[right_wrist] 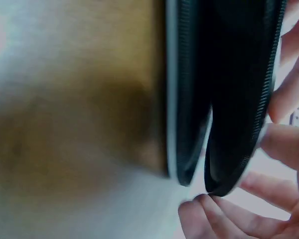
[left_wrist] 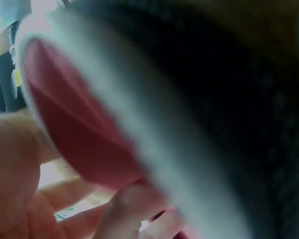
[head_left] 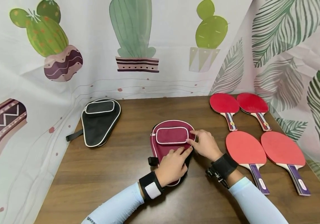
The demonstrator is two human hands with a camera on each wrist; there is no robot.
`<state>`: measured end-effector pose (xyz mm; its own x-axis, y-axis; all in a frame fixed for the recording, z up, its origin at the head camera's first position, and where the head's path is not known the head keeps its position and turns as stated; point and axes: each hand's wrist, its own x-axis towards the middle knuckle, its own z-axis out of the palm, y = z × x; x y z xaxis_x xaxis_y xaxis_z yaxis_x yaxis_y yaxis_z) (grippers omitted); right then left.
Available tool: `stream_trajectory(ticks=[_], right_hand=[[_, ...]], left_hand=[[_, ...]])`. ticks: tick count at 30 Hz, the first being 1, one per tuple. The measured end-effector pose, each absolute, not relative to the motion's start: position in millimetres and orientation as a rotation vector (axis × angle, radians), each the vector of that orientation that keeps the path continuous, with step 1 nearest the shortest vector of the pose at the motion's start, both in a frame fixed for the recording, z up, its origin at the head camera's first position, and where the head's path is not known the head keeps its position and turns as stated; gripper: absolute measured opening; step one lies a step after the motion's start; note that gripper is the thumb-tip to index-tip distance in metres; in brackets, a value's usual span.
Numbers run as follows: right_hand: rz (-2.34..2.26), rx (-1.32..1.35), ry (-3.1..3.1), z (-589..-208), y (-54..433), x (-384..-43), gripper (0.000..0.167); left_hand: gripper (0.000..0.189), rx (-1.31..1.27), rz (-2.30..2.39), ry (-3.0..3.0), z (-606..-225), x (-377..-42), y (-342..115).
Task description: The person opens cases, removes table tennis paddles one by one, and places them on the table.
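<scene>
A maroon table tennis bat case [head_left: 164, 149] with white piping and a small front pocket [head_left: 172, 135] lies at the middle of the table. My left hand [head_left: 172, 166] rests across its lower part, fingers stretched toward the right edge. At the upper right, my right hand [head_left: 204, 144] pinches that edge between thumb and fingertips. The right wrist view shows the case's zip parted, with zipper teeth [right_wrist: 261, 107] along the dark opening. In the left wrist view the maroon panel [left_wrist: 84, 139] and its pale piping are close and blurred, with fingers near them.
A black bat case [head_left: 99, 123] with white piping lies at the back left. Two deep-red bats [head_left: 224, 102] stand at the back right, and two lighter red bats [head_left: 245, 147] lie in front of them. A patterned cloth [head_left: 93, 62] hangs behind the wooden table [head_left: 107, 168].
</scene>
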<state>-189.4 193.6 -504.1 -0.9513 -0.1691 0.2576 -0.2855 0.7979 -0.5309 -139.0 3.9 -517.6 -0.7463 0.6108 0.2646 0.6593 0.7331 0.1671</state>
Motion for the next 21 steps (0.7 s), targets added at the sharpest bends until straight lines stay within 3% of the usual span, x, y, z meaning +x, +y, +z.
stream_trajectory(ticks=[13,21], right_hand=[[0.436,0.429,-3.034,-514,182,-183,0.060],[0.275,0.391,-3.100,-512,177,-181,0.060]], left_hand=[[0.059,-1.077,-0.106,-2.848,-516,-121,8],[0.057,-1.048,-0.069,-2.840,-519,-111,8]])
